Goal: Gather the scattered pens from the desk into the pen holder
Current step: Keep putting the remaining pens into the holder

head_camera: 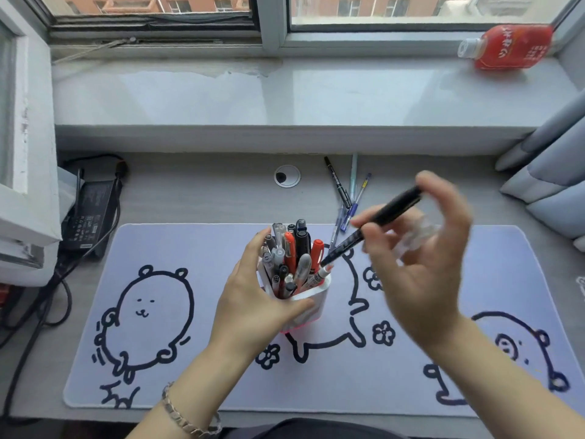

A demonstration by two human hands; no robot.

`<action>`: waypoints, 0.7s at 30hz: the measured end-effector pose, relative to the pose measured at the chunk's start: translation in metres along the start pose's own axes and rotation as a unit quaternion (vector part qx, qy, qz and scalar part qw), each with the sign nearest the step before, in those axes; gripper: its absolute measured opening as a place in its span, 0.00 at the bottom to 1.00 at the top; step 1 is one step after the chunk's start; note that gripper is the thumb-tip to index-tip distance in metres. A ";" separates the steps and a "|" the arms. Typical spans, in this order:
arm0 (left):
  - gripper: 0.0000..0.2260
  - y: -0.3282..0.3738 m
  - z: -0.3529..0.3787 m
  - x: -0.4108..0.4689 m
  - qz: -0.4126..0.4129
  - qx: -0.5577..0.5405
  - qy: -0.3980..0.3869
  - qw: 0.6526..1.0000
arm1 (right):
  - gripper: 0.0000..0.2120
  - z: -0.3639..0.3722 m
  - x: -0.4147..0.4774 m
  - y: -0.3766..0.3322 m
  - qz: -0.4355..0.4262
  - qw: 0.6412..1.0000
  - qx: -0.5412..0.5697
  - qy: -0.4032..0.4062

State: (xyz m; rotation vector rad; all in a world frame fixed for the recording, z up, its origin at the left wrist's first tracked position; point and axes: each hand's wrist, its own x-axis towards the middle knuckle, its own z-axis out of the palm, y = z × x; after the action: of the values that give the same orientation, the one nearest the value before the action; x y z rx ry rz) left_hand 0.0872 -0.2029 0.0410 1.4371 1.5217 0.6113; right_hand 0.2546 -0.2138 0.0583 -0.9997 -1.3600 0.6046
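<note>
With the left hand (253,299) clasping the crowded white pen holder (308,301) at mat centre, the right hand (421,264) fingers pinch a black marker (373,224) whose tip, angled toward 7 o'clock, may jam against standing pens and tip the holder, while loose pens (348,198) wait on the worktop at 1 o'clock.

Desk mat (202,248): pale lilac — black cartoon outlines
Pen holder (311,301): white, pink base
Bottle (514,47): red — upper right

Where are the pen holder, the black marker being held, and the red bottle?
pen holder (311,304), head view, white front wall.
black marker (373,221), head view, mid-barrel.
red bottle (512,47), head view, label.
</note>
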 end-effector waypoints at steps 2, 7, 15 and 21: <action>0.39 0.002 0.003 -0.005 0.013 0.003 -0.008 1.000 | 0.21 0.011 -0.013 0.010 0.056 0.998 -0.028 -0.025; 0.40 0.000 0.003 -0.014 0.033 -0.004 0.000 0.999 | 0.10 0.016 -0.039 0.029 0.044 0.971 -0.233 -0.034; 0.38 -0.007 0.001 -0.017 0.006 -0.014 -0.005 1.000 | 0.12 0.004 -0.019 0.003 0.163 0.981 -0.101 -0.023; 0.37 -0.004 0.001 -0.019 0.001 -0.009 -0.017 1.000 | 0.18 0.005 0.007 -0.016 0.146 0.946 0.253 0.145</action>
State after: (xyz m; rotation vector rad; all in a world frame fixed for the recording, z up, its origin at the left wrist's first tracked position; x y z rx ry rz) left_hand 0.0838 -0.2219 0.0424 1.4285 1.4837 0.5978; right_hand 0.2482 -0.2146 0.0751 -0.8276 -0.7436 0.9334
